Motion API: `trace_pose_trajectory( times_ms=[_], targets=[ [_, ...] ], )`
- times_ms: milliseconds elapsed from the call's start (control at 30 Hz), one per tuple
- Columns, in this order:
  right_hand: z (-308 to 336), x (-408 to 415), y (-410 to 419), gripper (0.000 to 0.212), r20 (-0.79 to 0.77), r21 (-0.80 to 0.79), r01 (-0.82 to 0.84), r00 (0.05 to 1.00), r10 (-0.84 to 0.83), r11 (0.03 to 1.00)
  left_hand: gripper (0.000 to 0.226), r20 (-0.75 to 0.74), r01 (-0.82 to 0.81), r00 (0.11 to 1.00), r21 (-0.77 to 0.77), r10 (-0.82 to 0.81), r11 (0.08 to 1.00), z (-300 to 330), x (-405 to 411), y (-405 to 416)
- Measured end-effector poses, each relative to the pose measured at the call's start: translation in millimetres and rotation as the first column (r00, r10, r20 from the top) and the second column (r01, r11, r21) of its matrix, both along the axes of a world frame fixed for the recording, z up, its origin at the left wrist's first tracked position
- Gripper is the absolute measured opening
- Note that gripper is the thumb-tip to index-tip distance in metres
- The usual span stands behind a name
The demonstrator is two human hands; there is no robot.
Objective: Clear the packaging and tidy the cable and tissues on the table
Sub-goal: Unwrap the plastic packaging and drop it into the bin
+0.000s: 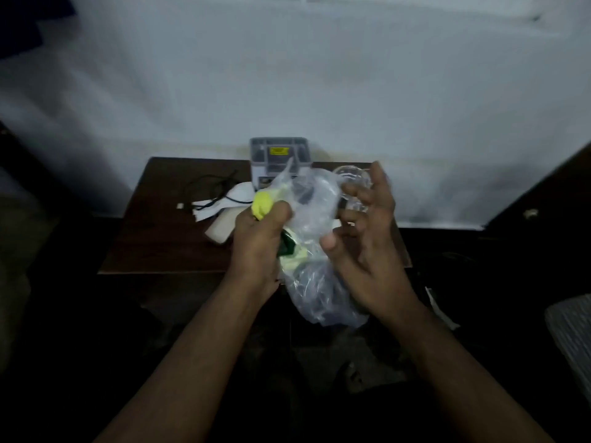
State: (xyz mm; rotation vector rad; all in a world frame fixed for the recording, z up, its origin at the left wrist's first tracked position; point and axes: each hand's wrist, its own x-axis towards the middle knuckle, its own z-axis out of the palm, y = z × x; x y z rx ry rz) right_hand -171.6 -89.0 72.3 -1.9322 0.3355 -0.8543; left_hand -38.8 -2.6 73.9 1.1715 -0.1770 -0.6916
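My left hand [259,241] is closed around crumpled yellow and green packaging [263,204] together with the edge of a clear plastic bag [315,225]. The bag hangs in front of me over the table's near edge. My right hand [367,238] is on the bag's right side with fingers spread and curled, touching the plastic; a firm grip is not evident. On the dark wooden table [153,238] behind lie a black cable [209,187] with a white plug and white tissues [230,203].
A grey organiser box [279,155] with a yellow label stands at the table's back edge against the white wall. A beige object [220,230] lies beside the tissues. A dark cabinet is at the right, and a pale ribbed surface [572,334] sits at lower right.
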Motion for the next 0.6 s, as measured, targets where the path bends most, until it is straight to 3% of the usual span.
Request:
trace_pose_trajectory(
  times_ms=[100, 167, 233, 300, 333, 400, 500, 533, 600],
  targets=[
    [-7.4, -43.2, -20.1, 0.103, -0.252, -0.440, -0.104, 0.968, -0.011, 0.892, 0.014, -0.062, 0.013, 0.998, -0.040, -0.015, 0.999, 2.6, -16.6, -25.3],
    [-19.6, -64.9, -27.1, 0.114, -0.368, -0.500, -0.147, 0.928, -0.055, 0.853, 0.017, -0.017, 0.146, 0.989, 0.007, -0.146, 0.989, -2.3, -35.3, -42.5],
    [-28.4, -86.1, -37.3, 0.117, -0.408, -0.447, -0.076, 0.904, -0.127, 0.891, 0.016, -0.030, 0.317, 0.948, 0.080, -0.316, 0.945, -7.4, -58.6, -61.0],
    [-28.4, -110.9, -56.7, 0.105, -0.435, -0.475, 0.023, 0.863, -0.258, 0.880, 0.013, -0.056, 0.440, 0.898, 0.107, -0.437, 0.892, -12.7, -82.8, -80.9],
    [-28.1, -123.6, -67.2, 0.091, -0.429, -0.555, 0.075, 0.828, -0.362, 0.828, 0.017, -0.026, 0.467, 0.883, 0.137, -0.468, 0.874, -15.8, -93.7, -90.3],
    [-30.2, -147.9, -89.6, 0.068, -0.367, -0.683, 0.197, 0.740, -0.564, 0.703, 0.028, 0.208, 0.445, 0.843, 0.248, -0.496, 0.861, -23.4, -110.1, -107.4],
    [-46.6, -185.0, -121.8, 0.045, -0.257, -0.695, 0.465, 0.550, -0.794, 0.548, 0.020, 0.606, 0.344, 0.594, 0.403, -0.529, 0.848, -31.7, -133.9, -130.0],
    [-54.9, -196.3, -129.4, 0.043, -0.222, -0.682, 0.546, 0.478, -0.849, 0.486, 0.021, 0.642, 0.324, 0.552, 0.423, -0.532, 0.846, -36.7, -139.8, -136.4],
    [-76.3, -216.3, -141.6, 0.043, -0.177, -0.609, 0.689, 0.364, -0.914, 0.393, 0.024, 0.595, 0.353, 0.566, 0.451, -0.571, 0.820, -47.0, -151.2, -148.5]
  ],
)
